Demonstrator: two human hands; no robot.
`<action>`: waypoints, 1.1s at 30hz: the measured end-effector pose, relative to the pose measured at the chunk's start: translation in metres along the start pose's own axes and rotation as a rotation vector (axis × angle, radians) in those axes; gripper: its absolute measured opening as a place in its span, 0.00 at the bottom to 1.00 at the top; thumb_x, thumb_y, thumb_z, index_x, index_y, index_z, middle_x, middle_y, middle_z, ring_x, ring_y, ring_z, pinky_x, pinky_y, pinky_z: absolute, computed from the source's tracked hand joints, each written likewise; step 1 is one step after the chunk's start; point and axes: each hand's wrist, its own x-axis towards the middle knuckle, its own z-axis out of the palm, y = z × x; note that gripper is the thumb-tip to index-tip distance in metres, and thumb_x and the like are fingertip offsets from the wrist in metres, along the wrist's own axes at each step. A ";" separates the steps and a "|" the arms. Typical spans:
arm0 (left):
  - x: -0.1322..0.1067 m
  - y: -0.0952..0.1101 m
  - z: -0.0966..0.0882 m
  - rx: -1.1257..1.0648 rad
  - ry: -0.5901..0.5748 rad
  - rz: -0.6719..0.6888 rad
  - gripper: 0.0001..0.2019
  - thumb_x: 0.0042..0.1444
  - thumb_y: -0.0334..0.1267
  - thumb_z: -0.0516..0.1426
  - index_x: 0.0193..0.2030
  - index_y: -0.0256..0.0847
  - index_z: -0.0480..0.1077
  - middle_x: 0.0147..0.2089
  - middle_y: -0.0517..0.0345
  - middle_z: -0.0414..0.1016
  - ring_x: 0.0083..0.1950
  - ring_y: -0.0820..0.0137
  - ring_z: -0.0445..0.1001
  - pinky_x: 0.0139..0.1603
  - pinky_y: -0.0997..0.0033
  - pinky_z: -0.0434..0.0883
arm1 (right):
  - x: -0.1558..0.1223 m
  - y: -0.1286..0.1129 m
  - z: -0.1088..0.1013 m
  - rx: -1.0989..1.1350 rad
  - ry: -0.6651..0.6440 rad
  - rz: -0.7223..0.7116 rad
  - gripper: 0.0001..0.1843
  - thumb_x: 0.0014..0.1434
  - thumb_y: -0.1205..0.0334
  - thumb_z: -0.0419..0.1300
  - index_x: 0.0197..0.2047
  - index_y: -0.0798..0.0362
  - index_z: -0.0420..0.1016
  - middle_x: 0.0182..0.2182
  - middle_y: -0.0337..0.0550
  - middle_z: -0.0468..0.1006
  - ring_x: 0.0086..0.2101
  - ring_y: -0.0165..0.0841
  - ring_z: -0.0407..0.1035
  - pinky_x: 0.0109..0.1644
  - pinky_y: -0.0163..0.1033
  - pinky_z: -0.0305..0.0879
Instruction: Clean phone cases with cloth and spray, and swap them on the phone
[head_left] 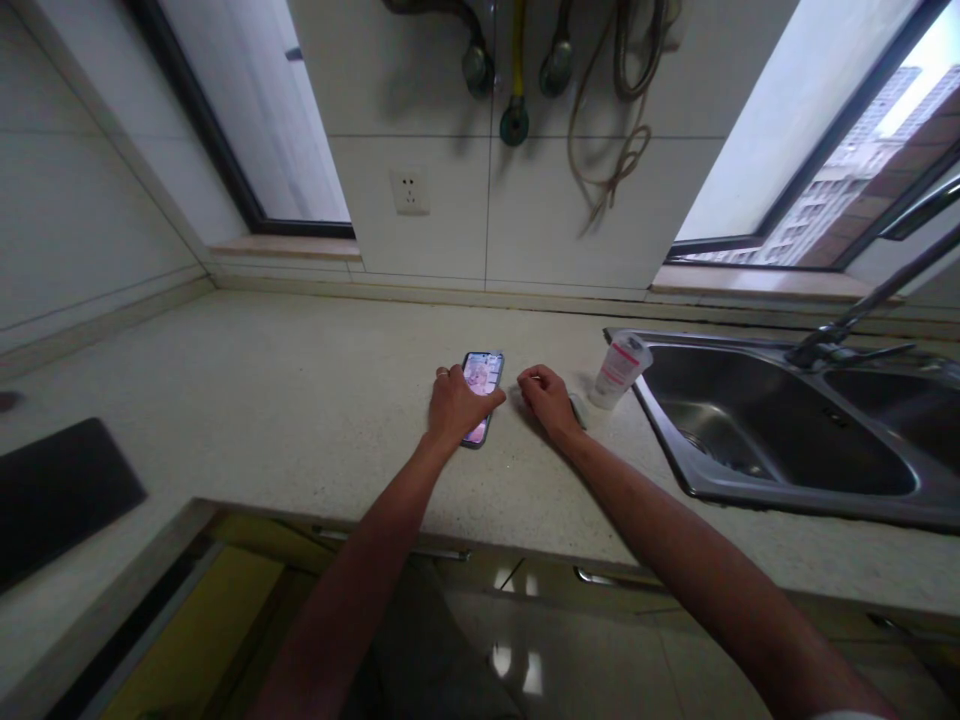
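Smartphone (481, 373): face up, screen lit, on speckled countertop (315, 390). Left hand (459, 406): thumb and fingers spread astride it; whether pinching, cannot tell. Right hand (550, 402): fingers curled, just beside, apart. Plastic cup (620, 370), sink (780, 425): rightward. Countertop: stretching wide leftward, front edge nearer the person.

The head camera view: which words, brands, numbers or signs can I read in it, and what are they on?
No text can be read with certainty.
Phone, partly covered by the left hand: its lit screen shows a pinkish picture and small marks, too small to read.
Plastic cup: pinkish-red markings, too blurred to make out as words.
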 end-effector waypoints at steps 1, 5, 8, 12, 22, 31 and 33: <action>0.000 0.000 0.000 -0.030 0.004 0.001 0.30 0.46 0.53 0.64 0.51 0.34 0.67 0.51 0.38 0.68 0.53 0.51 0.73 0.54 0.58 0.69 | 0.000 0.000 0.000 -0.003 0.002 0.001 0.13 0.50 0.49 0.58 0.31 0.50 0.68 0.17 0.30 0.64 0.19 0.28 0.56 0.24 0.34 0.54; 0.000 -0.001 0.001 -0.149 0.032 -0.021 0.32 0.45 0.49 0.67 0.54 0.37 0.64 0.54 0.41 0.65 0.53 0.53 0.73 0.52 0.58 0.69 | 0.000 0.001 0.000 -0.010 0.005 0.006 0.14 0.50 0.48 0.59 0.32 0.50 0.69 0.17 0.30 0.66 0.19 0.28 0.57 0.25 0.34 0.55; -0.001 -0.002 0.002 -0.226 0.068 -0.021 0.37 0.44 0.47 0.68 0.57 0.37 0.60 0.57 0.40 0.62 0.56 0.53 0.71 0.54 0.56 0.69 | 0.001 0.002 0.000 -0.025 0.007 0.009 0.13 0.51 0.49 0.59 0.32 0.50 0.70 0.17 0.31 0.67 0.20 0.28 0.59 0.25 0.34 0.55; -0.001 -0.002 0.005 -0.323 0.106 -0.005 0.38 0.42 0.45 0.70 0.57 0.37 0.59 0.56 0.39 0.63 0.59 0.54 0.69 0.57 0.56 0.68 | 0.002 0.004 0.001 -0.027 -0.008 -0.004 0.12 0.52 0.50 0.59 0.32 0.50 0.69 0.17 0.32 0.66 0.20 0.29 0.60 0.25 0.34 0.55; -0.003 0.005 0.006 -0.845 -0.036 -0.245 0.41 0.35 0.48 0.74 0.54 0.41 0.60 0.49 0.47 0.74 0.50 0.60 0.76 0.52 0.58 0.72 | -0.001 -0.001 -0.003 -0.061 -0.027 -0.076 0.13 0.53 0.49 0.59 0.32 0.51 0.71 0.18 0.32 0.67 0.19 0.28 0.59 0.24 0.34 0.55; 0.003 0.001 0.015 -1.177 0.058 -0.352 0.27 0.44 0.42 0.72 0.46 0.41 0.63 0.47 0.49 0.76 0.45 0.66 0.77 0.50 0.62 0.73 | -0.017 -0.034 -0.012 0.165 -0.672 0.155 0.17 0.52 0.49 0.68 0.36 0.54 0.74 0.28 0.40 0.77 0.26 0.31 0.73 0.27 0.36 0.72; 0.003 0.000 0.018 -1.190 0.085 -0.304 0.27 0.44 0.43 0.72 0.46 0.41 0.64 0.48 0.49 0.76 0.47 0.65 0.77 0.51 0.62 0.73 | -0.020 -0.040 -0.018 0.181 -0.781 0.186 0.18 0.50 0.54 0.70 0.39 0.55 0.74 0.32 0.43 0.80 0.29 0.33 0.76 0.29 0.37 0.75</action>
